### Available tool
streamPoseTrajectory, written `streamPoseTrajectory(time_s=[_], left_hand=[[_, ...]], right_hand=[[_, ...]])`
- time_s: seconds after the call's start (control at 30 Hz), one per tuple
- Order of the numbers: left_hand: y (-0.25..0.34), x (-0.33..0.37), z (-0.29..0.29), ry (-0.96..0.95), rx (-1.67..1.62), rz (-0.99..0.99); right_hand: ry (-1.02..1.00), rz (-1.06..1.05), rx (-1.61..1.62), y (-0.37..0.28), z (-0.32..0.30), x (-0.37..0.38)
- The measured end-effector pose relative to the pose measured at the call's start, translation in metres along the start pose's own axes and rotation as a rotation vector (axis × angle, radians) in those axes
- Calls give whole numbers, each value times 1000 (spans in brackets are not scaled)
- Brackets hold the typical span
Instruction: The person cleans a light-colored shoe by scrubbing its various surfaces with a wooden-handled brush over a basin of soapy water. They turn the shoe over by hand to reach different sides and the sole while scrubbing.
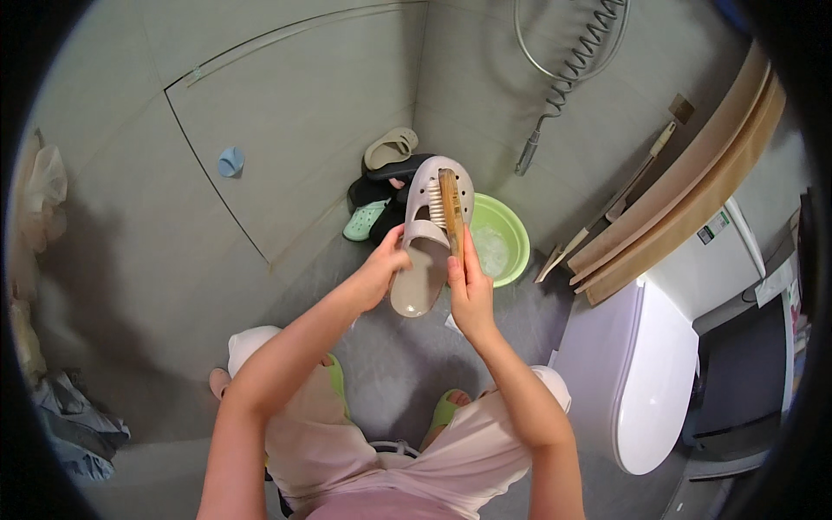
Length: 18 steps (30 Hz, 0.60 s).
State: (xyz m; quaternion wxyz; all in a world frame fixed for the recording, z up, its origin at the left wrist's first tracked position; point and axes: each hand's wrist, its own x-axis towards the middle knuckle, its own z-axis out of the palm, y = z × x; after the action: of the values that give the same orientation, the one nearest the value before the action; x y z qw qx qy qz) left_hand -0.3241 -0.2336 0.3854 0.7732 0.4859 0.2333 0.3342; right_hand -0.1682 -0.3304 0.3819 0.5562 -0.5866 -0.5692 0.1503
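Note:
My left hand (381, 269) grips the left side of a beige clog (421, 290), which is held up with its holed toe pointing away from me. In my right hand (471, 293) is a wooden scrub brush (451, 204), its handle running down between my fingers. The white bristles rest against or just over the top of the clog's toe, on its right half; exact contact is hard to tell. Behind the clog, a light green basin (517, 234) stands on the floor with sudsy water in it, partly hidden by the clog and my right hand.
Several other shoes lie piled in the corner, among them a mint clog (364, 222) and a beige clog (392, 149). A coiled shower hose (568, 74) hangs on the wall. To the right stand a white toilet (646, 381), tan boards (685, 182) and a long-handled tool (607, 204).

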Motion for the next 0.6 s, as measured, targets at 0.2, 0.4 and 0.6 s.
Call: streamPoseTrajectory(time_s=[0.2,0.4,0.6], left_hand=[[15,5,-4,-164,-241,-99],[5,13,-3,151,-4,-77],[0,8,1,285,94,-77]], right_hand=[[-64,-168,-74,6,-19,13],[-16,-236,-294,0,-7,5],[180,-420,-413,11,6,8]])
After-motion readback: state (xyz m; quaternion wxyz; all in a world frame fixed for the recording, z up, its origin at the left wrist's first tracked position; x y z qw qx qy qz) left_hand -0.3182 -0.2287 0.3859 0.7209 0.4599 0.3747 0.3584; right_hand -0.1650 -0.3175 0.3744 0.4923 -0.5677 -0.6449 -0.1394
